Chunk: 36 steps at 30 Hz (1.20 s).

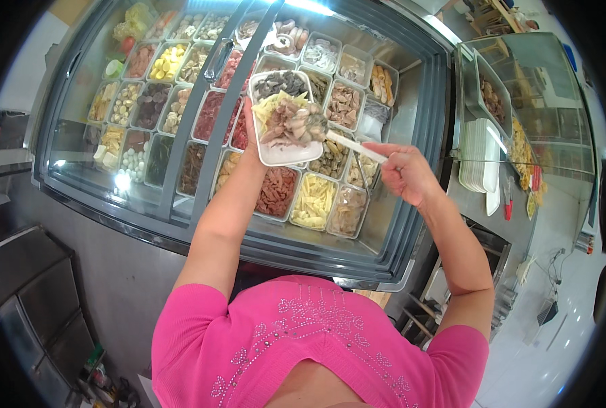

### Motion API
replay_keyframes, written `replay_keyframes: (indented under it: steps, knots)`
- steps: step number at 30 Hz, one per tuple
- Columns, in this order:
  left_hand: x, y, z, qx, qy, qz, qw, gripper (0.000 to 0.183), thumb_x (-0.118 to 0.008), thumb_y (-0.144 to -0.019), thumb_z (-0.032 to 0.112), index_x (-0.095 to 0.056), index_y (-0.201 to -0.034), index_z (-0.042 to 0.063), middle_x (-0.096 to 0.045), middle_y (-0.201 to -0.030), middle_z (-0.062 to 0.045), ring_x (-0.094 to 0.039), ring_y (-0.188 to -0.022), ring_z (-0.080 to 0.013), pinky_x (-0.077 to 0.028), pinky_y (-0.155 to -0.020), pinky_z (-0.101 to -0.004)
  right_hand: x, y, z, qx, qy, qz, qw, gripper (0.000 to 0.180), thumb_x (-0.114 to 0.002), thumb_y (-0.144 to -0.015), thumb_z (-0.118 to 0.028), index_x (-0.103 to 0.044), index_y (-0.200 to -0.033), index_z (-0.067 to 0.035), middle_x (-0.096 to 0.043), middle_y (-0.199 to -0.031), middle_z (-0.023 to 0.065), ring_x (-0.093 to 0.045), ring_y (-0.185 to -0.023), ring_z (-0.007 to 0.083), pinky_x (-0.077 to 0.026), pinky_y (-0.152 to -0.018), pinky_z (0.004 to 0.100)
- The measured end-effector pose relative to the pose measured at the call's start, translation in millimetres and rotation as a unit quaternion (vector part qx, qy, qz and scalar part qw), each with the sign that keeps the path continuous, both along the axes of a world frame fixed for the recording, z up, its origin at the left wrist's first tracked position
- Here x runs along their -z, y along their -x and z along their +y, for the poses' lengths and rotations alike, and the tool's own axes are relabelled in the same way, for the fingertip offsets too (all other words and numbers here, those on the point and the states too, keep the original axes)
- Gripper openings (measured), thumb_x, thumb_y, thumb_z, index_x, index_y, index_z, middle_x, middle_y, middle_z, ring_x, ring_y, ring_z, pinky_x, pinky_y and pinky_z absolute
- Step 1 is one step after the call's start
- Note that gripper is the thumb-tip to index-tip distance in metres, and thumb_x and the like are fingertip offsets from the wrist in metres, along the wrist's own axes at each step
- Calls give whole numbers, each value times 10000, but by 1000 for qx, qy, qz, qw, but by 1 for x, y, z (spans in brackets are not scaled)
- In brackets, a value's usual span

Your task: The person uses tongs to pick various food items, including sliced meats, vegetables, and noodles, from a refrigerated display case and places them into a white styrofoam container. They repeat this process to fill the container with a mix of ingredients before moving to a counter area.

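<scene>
My left hand [250,125] holds a white foam tray [287,154] over the open part of a display chiller. In the tray lie dark strips [281,83], yellow shreds [270,108] and brownish sliced meat [281,122]. My right hand [400,168] grips the white handle of a serving utensil [356,146]; its head, at the tray's right edge, is covered by greyish food pieces [307,123]. Just below the tray are bins of reddish sliced meat [278,191] and pale yellow strips [312,200]. A bin of dark mixed pieces [329,159] is partly hidden behind the utensil.
The chiller's grey sliding-door frame [216,148] crosses left of my left forearm, with more food bins under glass. At right, a stack of white trays [475,155] stands beside a glass case [543,92], near a red-handled tool [508,206]. The chiller's front rim [303,262] runs before my body.
</scene>
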<state>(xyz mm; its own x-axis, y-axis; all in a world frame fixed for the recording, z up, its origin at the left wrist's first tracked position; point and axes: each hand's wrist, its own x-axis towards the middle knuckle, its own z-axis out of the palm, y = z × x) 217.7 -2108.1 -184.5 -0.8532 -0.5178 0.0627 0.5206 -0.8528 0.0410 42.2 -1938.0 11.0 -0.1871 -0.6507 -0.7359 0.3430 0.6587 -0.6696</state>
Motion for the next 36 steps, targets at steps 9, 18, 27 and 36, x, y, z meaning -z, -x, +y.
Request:
replay_keyframes:
  steps: [9, 18, 27, 36]
  knots:
    - [16, 14, 5, 16, -82, 25, 996, 851, -350, -728, 780, -492, -1218, 99, -554, -1127, -154, -558, -987, -340, -467, -845, -498, 54, -13, -3, -90, -37, 61, 993, 512, -398, -740, 32, -546, -1219, -74, -379, -556, -62, -297, -427, 44, -259, -373, 206]
    - [15, 19, 1, -22, -67, -81, 994, 871, -347, -726, 784, -448, -1270, 112, -523, -1189, -150, -540, -1029, -342, -460, -863, -498, 104, -17, 29, -313, 305, 569, 696, 586, -521, -687, 15, -490, -1260, -102, -512, -598, 86, -513, -511, 261, -421, -487, 376]
    - [7, 18, -6, -5, -80, 6, 997, 863, -336, -730, 784, -451, -1264, 115, -530, -1170, -148, -547, -1013, -340, -465, -851, -507, 119, -5, 41, -277, 355, 616, 647, 608, -504, -629, 80, -508, -1228, -24, -479, -611, 91, -493, -505, 259, -410, -483, 337]
    - [-2, 26, 0, -32, -44, -125, 991, 914, -364, -716, 789, -404, -1301, 89, -473, -1247, -171, -499, -1089, -357, -416, -908, -521, 131, -6, 42, -21, 255, 414, 874, 524, -458, -724, 62, -518, -1236, -31, -516, -688, 25, -461, -542, 132, -403, -523, 258]
